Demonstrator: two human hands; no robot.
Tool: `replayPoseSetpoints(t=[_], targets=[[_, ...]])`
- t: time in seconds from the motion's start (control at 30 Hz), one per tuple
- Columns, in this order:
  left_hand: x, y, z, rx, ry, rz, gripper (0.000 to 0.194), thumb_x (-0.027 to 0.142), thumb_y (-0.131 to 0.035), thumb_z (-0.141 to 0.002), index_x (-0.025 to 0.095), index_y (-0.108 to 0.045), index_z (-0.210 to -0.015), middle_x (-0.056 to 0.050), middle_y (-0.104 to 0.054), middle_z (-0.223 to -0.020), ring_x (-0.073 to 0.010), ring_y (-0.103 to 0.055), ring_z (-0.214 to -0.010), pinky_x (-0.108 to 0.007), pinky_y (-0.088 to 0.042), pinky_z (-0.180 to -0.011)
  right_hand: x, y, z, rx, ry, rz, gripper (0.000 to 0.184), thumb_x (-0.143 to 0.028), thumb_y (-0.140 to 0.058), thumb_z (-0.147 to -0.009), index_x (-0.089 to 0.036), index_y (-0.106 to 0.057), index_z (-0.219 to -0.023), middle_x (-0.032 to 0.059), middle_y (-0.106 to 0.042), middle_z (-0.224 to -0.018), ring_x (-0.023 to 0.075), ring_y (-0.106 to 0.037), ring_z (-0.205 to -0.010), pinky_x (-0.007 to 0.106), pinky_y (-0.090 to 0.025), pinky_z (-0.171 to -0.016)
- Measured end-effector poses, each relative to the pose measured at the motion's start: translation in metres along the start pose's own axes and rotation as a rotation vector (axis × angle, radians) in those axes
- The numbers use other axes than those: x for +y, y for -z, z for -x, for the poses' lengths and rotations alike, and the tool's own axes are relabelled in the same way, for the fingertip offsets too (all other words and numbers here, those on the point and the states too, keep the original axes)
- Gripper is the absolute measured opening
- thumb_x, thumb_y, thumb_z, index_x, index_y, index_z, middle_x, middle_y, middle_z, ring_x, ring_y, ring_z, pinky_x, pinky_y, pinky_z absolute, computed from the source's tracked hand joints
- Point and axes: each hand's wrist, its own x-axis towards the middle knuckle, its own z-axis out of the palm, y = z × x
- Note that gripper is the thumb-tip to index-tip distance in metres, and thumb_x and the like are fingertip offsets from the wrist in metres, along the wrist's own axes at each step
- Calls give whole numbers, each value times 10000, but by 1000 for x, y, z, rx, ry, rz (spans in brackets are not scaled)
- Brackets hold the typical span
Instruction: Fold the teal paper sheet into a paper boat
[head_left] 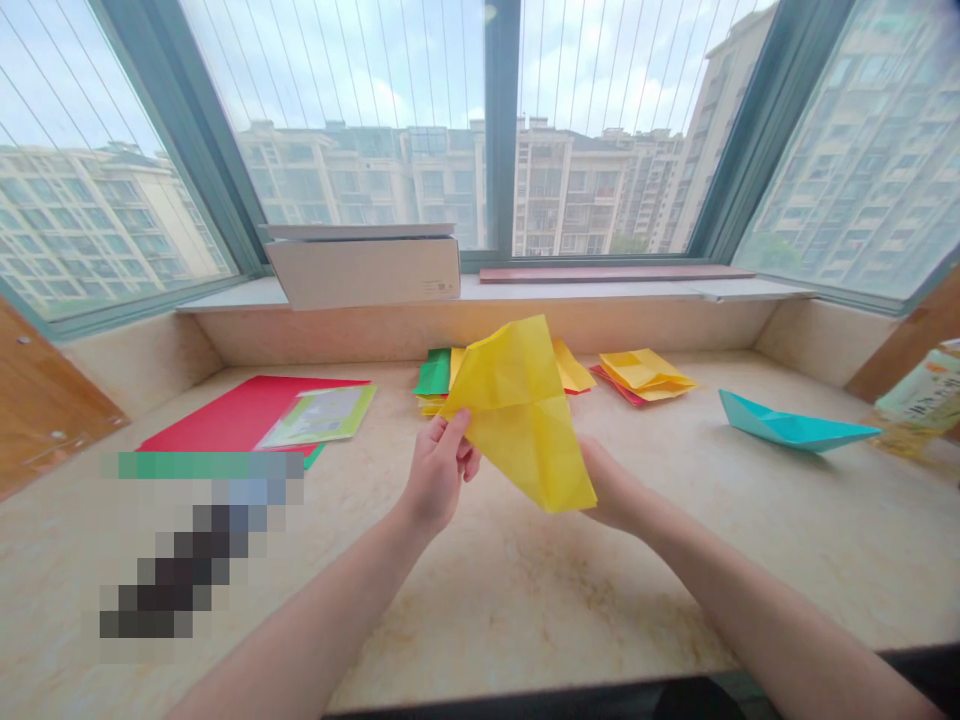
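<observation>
A creased sheet of yellow paper (525, 400) is held up above the counter, tilted, with fold lines crossing near its middle. My left hand (439, 470) pinches its left edge between thumb and fingers. Behind the lower right part of the sheet is my right hand (600, 480); the paper hides its fingers, so its grip does not show. Partly covered by the sheet, green folded paper (433, 372) and orange-yellow folded paper (572, 368) lie on the counter beyond.
A stack of folded yellow and red papers (645, 373) and a turquoise paper boat (795, 425) lie right, near a clear bottle (926, 400). Left are red sheets (217, 412) and a plastic-wrapped packet (322, 413). A white box (367, 270) stands on the windowsill (600, 290).
</observation>
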Motion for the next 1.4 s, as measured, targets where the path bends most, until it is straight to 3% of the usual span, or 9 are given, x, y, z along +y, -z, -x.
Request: replayPoseSetpoints(t=[0.1, 0.17, 0.23, 0.33, 0.5, 0.73, 0.9, 1.1, 1.4], targets=[[2, 5, -4, -76, 24, -109, 275, 409, -680, -789, 176, -533, -783, 73, -477, -571, -43, -334, -405, -159, -261, -358, 13, 36, -10, 407, -166, 24, 258, -329, -525, -894, -174, -729, -927, 91, -743, -968, 241, -675, -909, 398, -527, -829], [-2, 8, -4, -185, 64, -260, 266, 415, -635, -808, 169, -545, -763, 63, -476, -553, -55, -357, -408, -172, -273, -368, 17, 57, -12, 553, -126, -5, 331, -402, -484, -932, -178, -711, -1021, 104, -726, -1066, 256, -661, -1010, 435, -502, -909], [-7, 9, -3, -313, 119, -407, 284, 422, -606, -820, 160, -552, -725, 52, -476, -531, -65, -383, -410, -183, -280, -380, 14, 68, -9, 495, 14, 22, 400, -475, -510, -927, -200, -660, -1176, 113, -666, -1236, 271, -591, -1176, 456, -447, -1009], [-12, 10, -1, -477, 198, -519, 307, 425, -614, -816, 155, -554, -684, 43, -478, -515, -66, -393, -414, -188, -280, -399, 7, 65, -2, 178, 163, 122, 574, -531, -651, -836, -240, -577, -1325, 112, -604, -1348, 292, -535, -1263, 469, -402, -1072], [-9, 8, 2, -521, 226, -457, 328, 464, -645, -816, 149, -603, -733, 40, -494, -541, -69, -404, -445, -189, -291, -434, -1, 36, 2, -158, 111, 185, 690, -365, -741, -795, -291, -484, -1431, 88, -650, -1304, 287, -631, -1151, 438, -512, -972], [-9, 6, -1, -334, 145, -365, 440, 573, -564, -869, 149, -675, -891, -33, -649, -751, -158, -585, -657, -232, -434, -566, 2, 16, 0, 9, 165, 214, 565, -181, -625, -867, -278, -516, -1413, 64, -622, -1350, 273, -611, -1194, 406, -495, -1011], [-12, 6, -1, -269, 123, -383, 433, 568, -577, -864, 148, -684, -860, -38, -652, -761, -163, -584, -667, -229, -439, -564, 1, 14, 6, 23, 305, 381, 751, 47, -445, -788, -299, -452, -1454, 48, -624, -1339, 219, -622, -1173, 334, -533, -948], [-13, 6, 1, -232, 186, -244, 385, 528, -635, -829, 150, -706, -851, -45, -674, -726, -166, -608, -605, -247, -454, -562, -4, 4, 12, 104, 402, 779, 610, -18, -419, -893, -220, -443, -1468, 119, -681, -1199, 234, -704, -915, 344, -590, -754], [-12, 3, 4, -261, 252, -68, 391, 524, -675, -802, 142, -704, -877, -36, -684, -652, -194, -668, -636, -268, -493, -609, 1, 5, 12, 131, 466, 925, 530, -68, -452, -947, -211, -455, -1457, 112, -684, -1197, 220, -696, -901, 334, -562, -800]])
